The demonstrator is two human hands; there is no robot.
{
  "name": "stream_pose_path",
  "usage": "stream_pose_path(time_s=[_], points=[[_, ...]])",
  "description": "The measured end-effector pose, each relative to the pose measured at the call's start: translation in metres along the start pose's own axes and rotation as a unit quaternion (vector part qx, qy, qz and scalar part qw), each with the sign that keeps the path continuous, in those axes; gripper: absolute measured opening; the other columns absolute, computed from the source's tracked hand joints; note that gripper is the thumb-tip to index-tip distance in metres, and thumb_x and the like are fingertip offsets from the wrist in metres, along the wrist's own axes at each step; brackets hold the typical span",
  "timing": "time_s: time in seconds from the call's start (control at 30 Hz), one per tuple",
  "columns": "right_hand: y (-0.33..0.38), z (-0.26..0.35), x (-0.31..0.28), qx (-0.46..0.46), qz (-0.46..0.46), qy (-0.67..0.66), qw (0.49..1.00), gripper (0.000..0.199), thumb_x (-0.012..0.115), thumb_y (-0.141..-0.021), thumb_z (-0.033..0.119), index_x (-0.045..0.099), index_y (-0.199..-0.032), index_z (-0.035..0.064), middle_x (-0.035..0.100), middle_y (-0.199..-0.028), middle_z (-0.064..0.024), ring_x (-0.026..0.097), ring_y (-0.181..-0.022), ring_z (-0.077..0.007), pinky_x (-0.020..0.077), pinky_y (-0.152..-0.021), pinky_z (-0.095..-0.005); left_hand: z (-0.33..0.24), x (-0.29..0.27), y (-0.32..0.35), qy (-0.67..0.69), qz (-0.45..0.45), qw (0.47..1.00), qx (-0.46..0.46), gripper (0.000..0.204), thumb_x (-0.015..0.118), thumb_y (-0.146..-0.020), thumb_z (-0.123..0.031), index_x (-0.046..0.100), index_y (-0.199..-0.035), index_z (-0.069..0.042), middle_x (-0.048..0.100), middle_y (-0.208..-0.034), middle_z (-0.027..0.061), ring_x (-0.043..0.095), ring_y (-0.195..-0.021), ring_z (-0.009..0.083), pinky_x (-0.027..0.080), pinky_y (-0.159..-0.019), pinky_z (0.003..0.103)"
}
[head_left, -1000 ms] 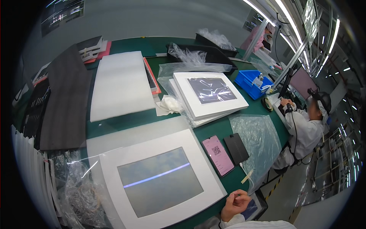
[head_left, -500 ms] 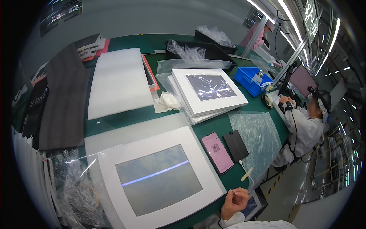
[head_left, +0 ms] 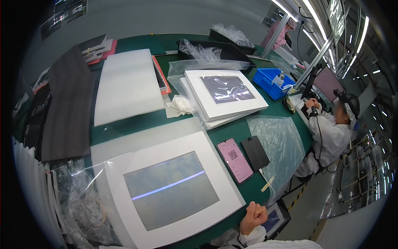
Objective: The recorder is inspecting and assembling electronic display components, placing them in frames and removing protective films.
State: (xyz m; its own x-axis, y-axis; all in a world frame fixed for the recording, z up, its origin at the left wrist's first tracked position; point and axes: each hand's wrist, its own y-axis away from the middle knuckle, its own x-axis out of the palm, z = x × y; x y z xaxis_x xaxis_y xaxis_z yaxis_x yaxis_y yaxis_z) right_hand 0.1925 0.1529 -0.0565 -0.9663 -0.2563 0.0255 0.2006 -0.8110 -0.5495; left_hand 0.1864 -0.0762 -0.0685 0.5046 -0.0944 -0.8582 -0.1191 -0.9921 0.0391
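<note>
My right hand is at the lower right, by the near corner of a white-framed display panel. Its fingers are curled into a loose fist, and nothing shows in them. The panel's grey screen reflects a bright bluish line of light. Clear plastic film lies along the panel's left side, over a pale foam sheet. Beyond my hand, a phone with a pink screen lies beside a black box-shaped device with a white cable. My left hand is not in view.
Farther back are a second white-framed panel on a clear bag, a white foam sheet, a dark board and a blue bin. Crumpled plastic is at the left. A co-worker sits at the right.
My right hand has turned slightly, its fingers curling closer together. The view has shifted a little, so the table's things sit slightly higher and farther left.
</note>
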Motion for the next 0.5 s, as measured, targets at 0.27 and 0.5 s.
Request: stream_pose_path(time_s=[0.27,0.5], points=[[0.000,0.001,-0.003,-0.062,0.071,0.145,0.985,0.042,0.052,-0.089,-0.008,0.026,-0.062,0.0096,0.027,-0.052,0.0026,0.020,-0.050,-0.0047,0.0176,-0.047,-0.0253,-0.011,-0.007,0.002,-0.025,-0.034,0.998,-0.054,0.018,0.059,-0.069,-0.023,0.069,-0.075,-0.009,0.065,-0.077,0.0100,0.057,-0.087,0.0271,0.042,-0.076,0.041],[-0.003,0.003,-0.001,-0.049,0.081,0.139,0.986,0.042,0.053,-0.089,-0.008,0.026,-0.062,0.0091,0.025,-0.053,0.0026,0.019,-0.051,-0.0053,0.0174,-0.048,-0.0259,-0.016,-0.008,0.001,-0.033,-0.060,0.996,-0.065,0.017,0.059,-0.069,-0.023,0.068,-0.074,-0.010,0.064,-0.076,0.0091,0.057,-0.086,0.0265,0.042,-0.074,0.041]])
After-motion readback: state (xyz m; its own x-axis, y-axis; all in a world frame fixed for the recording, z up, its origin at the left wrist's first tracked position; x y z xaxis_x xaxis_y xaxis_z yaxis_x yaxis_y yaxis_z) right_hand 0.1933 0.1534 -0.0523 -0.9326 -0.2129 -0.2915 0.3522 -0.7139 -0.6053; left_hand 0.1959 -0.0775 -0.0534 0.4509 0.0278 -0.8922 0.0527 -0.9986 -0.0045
